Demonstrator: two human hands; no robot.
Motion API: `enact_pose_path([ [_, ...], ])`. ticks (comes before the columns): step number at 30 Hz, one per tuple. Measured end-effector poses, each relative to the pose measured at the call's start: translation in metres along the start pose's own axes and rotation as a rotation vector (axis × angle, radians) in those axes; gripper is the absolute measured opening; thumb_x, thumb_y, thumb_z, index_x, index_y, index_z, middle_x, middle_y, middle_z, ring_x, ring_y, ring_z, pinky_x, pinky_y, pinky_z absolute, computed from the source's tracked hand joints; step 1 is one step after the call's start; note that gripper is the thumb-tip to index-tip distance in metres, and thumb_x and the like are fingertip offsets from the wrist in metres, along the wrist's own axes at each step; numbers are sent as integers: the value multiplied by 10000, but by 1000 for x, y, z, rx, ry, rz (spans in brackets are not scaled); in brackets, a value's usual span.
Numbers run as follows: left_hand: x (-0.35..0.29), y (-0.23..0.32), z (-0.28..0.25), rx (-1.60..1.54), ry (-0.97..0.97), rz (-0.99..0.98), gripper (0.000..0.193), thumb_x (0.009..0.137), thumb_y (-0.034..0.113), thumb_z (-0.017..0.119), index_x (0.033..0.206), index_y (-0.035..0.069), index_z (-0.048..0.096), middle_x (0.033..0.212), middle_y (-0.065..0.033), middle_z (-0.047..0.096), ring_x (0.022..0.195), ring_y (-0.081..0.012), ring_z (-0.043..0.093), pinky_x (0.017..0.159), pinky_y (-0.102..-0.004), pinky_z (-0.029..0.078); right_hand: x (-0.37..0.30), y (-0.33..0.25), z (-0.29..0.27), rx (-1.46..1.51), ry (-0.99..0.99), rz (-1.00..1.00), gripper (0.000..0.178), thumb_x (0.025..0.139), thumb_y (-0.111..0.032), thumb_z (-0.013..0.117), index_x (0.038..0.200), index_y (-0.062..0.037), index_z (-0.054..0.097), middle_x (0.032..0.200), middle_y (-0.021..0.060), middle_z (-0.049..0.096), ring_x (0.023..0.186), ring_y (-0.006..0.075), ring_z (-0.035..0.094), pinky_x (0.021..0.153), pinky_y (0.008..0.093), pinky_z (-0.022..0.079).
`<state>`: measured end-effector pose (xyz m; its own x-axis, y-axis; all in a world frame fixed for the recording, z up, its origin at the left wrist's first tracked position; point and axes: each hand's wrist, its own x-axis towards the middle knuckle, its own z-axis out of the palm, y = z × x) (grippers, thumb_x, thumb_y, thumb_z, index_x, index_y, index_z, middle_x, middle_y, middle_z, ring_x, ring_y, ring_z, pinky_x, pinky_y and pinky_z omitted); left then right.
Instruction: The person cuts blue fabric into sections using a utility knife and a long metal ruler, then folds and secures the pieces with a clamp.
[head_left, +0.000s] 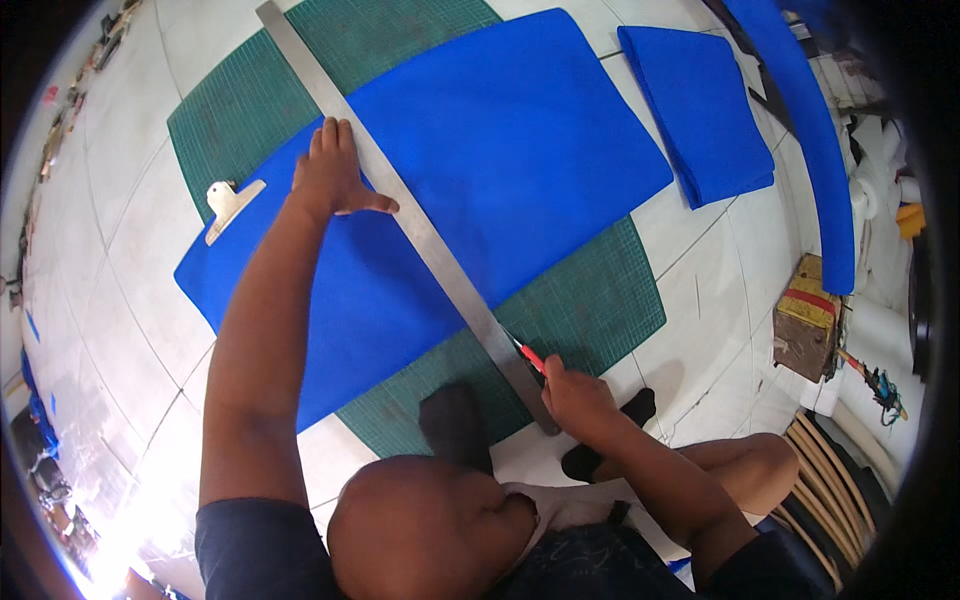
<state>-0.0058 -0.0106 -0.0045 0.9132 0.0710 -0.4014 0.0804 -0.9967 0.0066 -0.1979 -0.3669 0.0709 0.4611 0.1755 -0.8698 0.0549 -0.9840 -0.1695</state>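
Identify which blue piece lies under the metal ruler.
The large blue sheet across the green mat, beneath the ruler; the folded piece and long strip lie farther right, uncrossed.

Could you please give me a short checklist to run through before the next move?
1. Left hand at the metal ruler: ok, fingertips and thumb at its left edge.
2. Ruler crosses the blue sheet fully: ok, both ends extend past it.
3. Red-handled tool in the right hand: ok, held near the ruler's lower part.
4. Left hand clear of the tool: ok, much farther up the ruler.
5. Whole sheet backed by green matting: not ok, corners reach past it.
6. Metal clip clamped firmly: cannot tell.
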Motion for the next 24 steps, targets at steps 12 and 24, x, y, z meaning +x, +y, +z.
enact_pose_path([
  [12,-4,-3,-5,-59,-48,-16,1501,456,693,867,1517,-59,118,1595,-234,147,1484,-373,174,1146,-521,306,121,-107,-124,151,514,-313,278,987,-276,463,1093,-19,461,898,294,648,869,503,619,768,603,467],
  [24,-6,-5,-6,-105,-55,0,1450,488,661,872,1537,10,111,1597,-208,152,1491,-360,155,1149,-540,293,212,-246,-191,114,505,-281,410,950,-272,497,1222,35,513,1200,274,624,1155,399,604,979,490,470],
])
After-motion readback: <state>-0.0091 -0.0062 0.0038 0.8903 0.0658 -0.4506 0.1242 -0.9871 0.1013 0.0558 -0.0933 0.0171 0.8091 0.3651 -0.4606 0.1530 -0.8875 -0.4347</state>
